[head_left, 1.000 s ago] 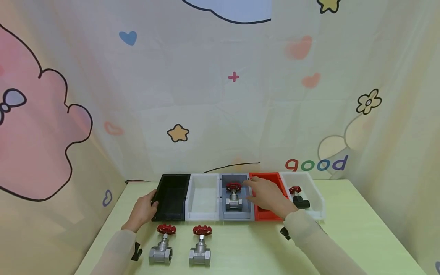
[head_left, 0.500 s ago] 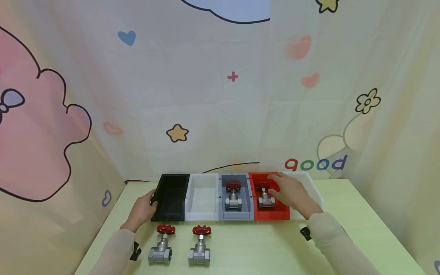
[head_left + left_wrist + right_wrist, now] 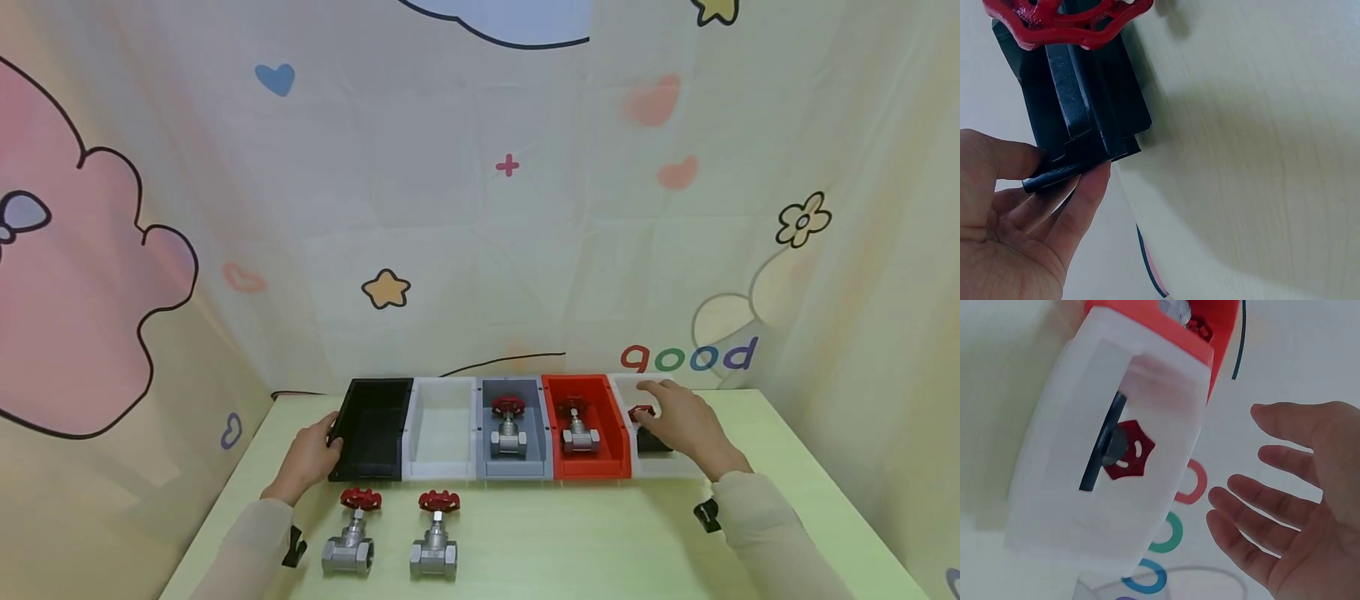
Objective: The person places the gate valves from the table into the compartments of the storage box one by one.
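My left hand (image 3: 303,457) grips the left wall of a black bin (image 3: 371,429); in the left wrist view the thumb lies inside the wall and the fingers outside. Over the rightmost white bin (image 3: 1110,531) is my right hand (image 3: 686,423), fingers spread and holding nothing. Inside that bin lies a valve with a black body (image 3: 1099,453) and a red handwheel, partly hidden by the hand in the head view. One metal gate valve (image 3: 508,429) sits in the grey bin (image 3: 516,470), another metal valve (image 3: 580,433) in the red bin (image 3: 592,470).
A second white bin (image 3: 442,425) stands between the black and grey ones, all in one row. Two metal valves with red handwheels, a left one (image 3: 351,542) and a right one (image 3: 435,542), lie on the table in front. A printed curtain (image 3: 450,208) hangs behind.
My right hand has moved right, from beside the grey bin past the red bin to the rightmost white bin, uncovering the valve in the red bin. The left hand keeps its hold.
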A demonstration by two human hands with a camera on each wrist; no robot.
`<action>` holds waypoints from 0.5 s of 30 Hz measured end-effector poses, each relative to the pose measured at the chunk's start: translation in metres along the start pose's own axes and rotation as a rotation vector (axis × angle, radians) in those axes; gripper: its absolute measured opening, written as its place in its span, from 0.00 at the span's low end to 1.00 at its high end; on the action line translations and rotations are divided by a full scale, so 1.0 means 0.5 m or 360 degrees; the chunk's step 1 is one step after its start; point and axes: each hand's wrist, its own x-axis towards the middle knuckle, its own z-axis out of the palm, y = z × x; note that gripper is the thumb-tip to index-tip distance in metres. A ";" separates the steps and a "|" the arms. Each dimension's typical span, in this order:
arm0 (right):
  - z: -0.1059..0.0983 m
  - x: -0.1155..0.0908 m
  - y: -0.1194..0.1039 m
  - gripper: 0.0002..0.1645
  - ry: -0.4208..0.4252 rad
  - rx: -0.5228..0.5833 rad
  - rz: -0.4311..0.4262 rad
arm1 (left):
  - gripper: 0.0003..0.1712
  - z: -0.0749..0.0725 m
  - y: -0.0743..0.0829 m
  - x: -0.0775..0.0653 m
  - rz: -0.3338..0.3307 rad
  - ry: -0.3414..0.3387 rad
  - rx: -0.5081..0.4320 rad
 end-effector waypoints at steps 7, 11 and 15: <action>-0.002 -0.003 0.045 0.32 0.0001 0.0001 0.0068 | 0.31 -0.001 0.005 -0.001 -0.0022 0.0001 0.0002; -0.003 -0.006 0.070 0.32 0.0018 -0.0011 0.0093 | 0.31 -0.002 0.008 -0.001 -0.0021 0.0003 0.0007; -0.002 -0.010 0.092 0.31 0.0088 -0.0017 0.0088 | 0.31 -0.001 0.007 -0.002 -0.0020 0.0004 0.0008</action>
